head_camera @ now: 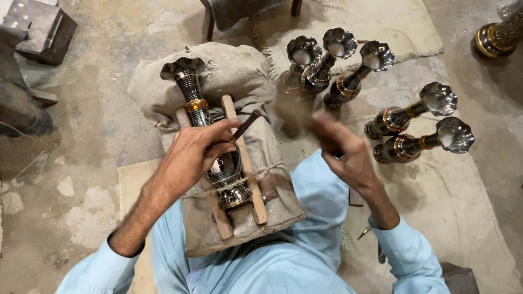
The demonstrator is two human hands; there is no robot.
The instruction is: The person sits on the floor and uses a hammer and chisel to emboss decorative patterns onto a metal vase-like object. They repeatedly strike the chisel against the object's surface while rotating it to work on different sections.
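A dusty concrete floor (pixel 98 109) is seen from above, with a worn mat (pixel 468 207) laid at the right. A stuffed sack (pixel 234 71) lies in front of the seated person, whose pale blue sleeves frame the view.

The fingers (pixel 218 136) of the left hand (pixel 190 155) are pinched together on a thin dark punch (pixel 246 125), whose lower end is hidden by the fingers and seems to be set against the belly of a metal vase (pixel 190 87). The vase lies on its side on the sack, fluted mouth pointing away, cradled between two wooden slats (pixel 250 179) and lashed down with twine (pixel 272 166).

The right hand (pixel 346 152) is raised beside the sack and blurred; its fingers (pixel 332 139) look curled shut, but whether a hammer is gripped cannot be told.

Five like vases (pixel 338 43) stand or lie on the floor beyond and to the right, and a sixth (pixel 498 35) is cut off at the top right corner. An iron block (pixel 41 30) sits at the top left.

The step in hand is judged to be chasing a pattern into the vase wall. For the next move, the punch would need to be held steady on its mark and struck squarely, since a glancing blow could skid across the polished metal.
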